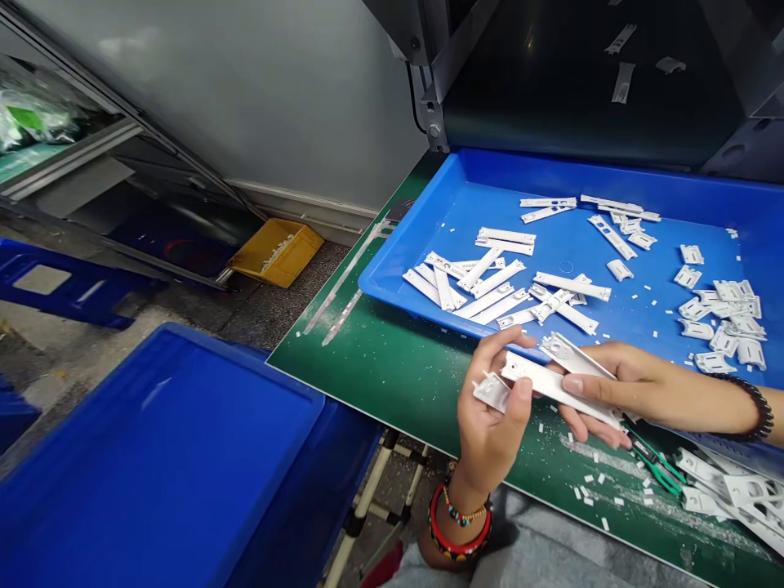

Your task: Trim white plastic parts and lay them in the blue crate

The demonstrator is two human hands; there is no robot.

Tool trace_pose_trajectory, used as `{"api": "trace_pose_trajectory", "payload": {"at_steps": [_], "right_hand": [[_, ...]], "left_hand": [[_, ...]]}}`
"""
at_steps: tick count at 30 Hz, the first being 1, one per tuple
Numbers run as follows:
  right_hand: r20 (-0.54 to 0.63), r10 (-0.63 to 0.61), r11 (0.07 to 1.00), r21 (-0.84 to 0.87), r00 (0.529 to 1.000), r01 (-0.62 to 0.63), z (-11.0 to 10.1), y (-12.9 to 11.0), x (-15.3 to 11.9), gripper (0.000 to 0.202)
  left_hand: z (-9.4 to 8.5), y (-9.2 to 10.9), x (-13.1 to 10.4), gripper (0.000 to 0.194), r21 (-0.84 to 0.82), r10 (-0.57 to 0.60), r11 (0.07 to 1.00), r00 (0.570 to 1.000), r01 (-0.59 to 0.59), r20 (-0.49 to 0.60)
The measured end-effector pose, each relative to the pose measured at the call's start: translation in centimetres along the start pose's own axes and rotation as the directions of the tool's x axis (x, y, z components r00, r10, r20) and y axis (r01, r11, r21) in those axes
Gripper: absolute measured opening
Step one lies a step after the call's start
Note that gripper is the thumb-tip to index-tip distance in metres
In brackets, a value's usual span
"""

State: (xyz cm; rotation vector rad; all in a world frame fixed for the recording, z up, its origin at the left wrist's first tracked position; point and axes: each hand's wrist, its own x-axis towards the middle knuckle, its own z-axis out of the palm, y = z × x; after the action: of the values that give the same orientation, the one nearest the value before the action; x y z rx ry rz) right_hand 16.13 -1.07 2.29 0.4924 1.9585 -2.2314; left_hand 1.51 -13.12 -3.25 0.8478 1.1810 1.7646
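Both hands meet over the front edge of a large blue tray (407, 245). Long white plastic strips (554, 382) lie between my hands. My right hand (618, 380) is closed on them, its thumb pressing on the nearer strip while another strip sticks out behind it. My left hand (493, 416) is curled round the strip's left end and also holds a short white plastic piece (492, 392) against its palm. In the tray, more long white strips (490, 282) lie in a loose pile at the left and middle, with short white pieces (735, 314) heaped at the right.
Green-handled cutters (658, 469) and larger white plastic parts (735, 494) lie on the green tabletop (392, 367), among small white scraps. A dark conveyor belt (581, 106) rises behind the tray. Blue crates (159, 457) stand at the left; a yellow bin (278, 251) sits on the floor.
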Motion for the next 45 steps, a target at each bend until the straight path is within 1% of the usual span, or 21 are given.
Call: {"api": "trace_pose_trajectory", "payload": {"at_steps": [3,5,8,11,14,17,20,25,27,29,32,34,36,38,40,43,45], "right_hand": [[0.020,-0.010,0.994,0.111,1.000,0.008,0.0,0.1,0.2,0.045],[0.021,-0.018,0.990,0.143,1.000,0.015,-0.1,0.1,0.3,0.044],[0.054,-0.006,0.982,0.188,0.999,-0.004,0.0,0.1,0.5,0.048],[0.052,-0.012,0.972,0.234,0.999,0.000,0.0,0.3,0.5,0.051],[0.041,0.000,0.972,0.233,0.999,-0.009,0.0,0.5,0.5,0.052],[0.019,0.011,0.977,0.211,1.000,-0.015,0.1,0.4,0.5,0.052],[-0.012,0.005,0.979,0.203,1.000,-0.002,0.2,0.3,0.4,0.052],[-0.036,0.047,0.968,0.247,0.998,-0.036,0.3,0.6,0.4,0.049],[-0.032,0.048,0.967,0.251,0.998,-0.039,0.3,0.7,0.4,0.047],[-0.018,0.037,0.962,0.272,0.999,-0.031,0.1,0.8,0.5,0.043],[0.053,0.014,0.949,0.313,0.999,-0.030,-0.1,1.0,0.5,0.031],[0.095,-0.006,0.963,0.267,0.995,-0.020,-0.2,1.1,0.5,0.019],[0.101,-0.015,0.990,0.144,0.995,0.000,-0.2,1.1,0.3,0.013],[0.093,-0.013,1.000,-0.004,0.996,0.013,0.0,1.2,0.1,0.016],[0.072,-0.010,0.989,-0.144,0.997,0.020,0.2,1.3,-0.1,0.020],[0.010,-0.022,0.945,-0.326,1.000,0.024,0.5,1.1,-0.2,0.028],[-0.019,-0.029,0.920,-0.392,0.999,0.019,0.6,0.9,-0.2,0.032]], "left_hand": [[0.1,0.0,0.2,0.038,0.069,-0.040,0.997,0.994,0.047,-0.106],[0.0,-0.1,0.3,0.037,0.130,-0.037,0.990,0.989,0.056,-0.142],[0.1,-0.1,0.5,0.032,0.185,-0.014,0.982,0.993,0.036,-0.117],[0.3,0.0,0.5,0.027,0.202,0.019,0.979,0.996,0.000,-0.090],[0.3,0.1,0.5,0.025,0.217,0.057,0.975,0.997,-0.044,-0.056],[0.4,0.2,0.6,0.026,0.231,0.082,0.970,0.996,-0.072,-0.034],[0.4,0.2,0.5,0.029,0.213,0.054,0.976,0.998,-0.046,-0.033],[0.4,-0.4,0.3,0.041,0.102,-0.074,0.991,0.994,0.083,-0.082],[0.3,-0.6,0.3,0.045,0.061,-0.105,0.992,0.992,0.110,-0.073],[0.3,-0.8,0.4,0.046,0.060,-0.104,0.992,0.993,0.107,-0.060],[0.3,-0.7,0.6,0.044,0.124,-0.071,0.989,0.995,0.079,-0.069],[0.4,-0.5,0.7,0.046,0.159,-0.055,0.985,0.997,0.064,-0.059],[0.6,-0.2,0.8,0.047,0.185,-0.060,0.981,0.998,0.062,-0.019],[0.8,0.1,0.8,0.043,0.217,-0.057,0.975,0.998,0.049,0.027],[1.0,0.4,0.7,0.035,0.259,-0.025,0.966,0.997,0.005,0.074],[1.3,0.7,0.5,0.028,0.333,0.077,0.936,0.990,-0.113,0.117],[1.5,0.8,0.3,0.024,0.377,0.150,0.907,0.982,-0.184,0.118]]}}
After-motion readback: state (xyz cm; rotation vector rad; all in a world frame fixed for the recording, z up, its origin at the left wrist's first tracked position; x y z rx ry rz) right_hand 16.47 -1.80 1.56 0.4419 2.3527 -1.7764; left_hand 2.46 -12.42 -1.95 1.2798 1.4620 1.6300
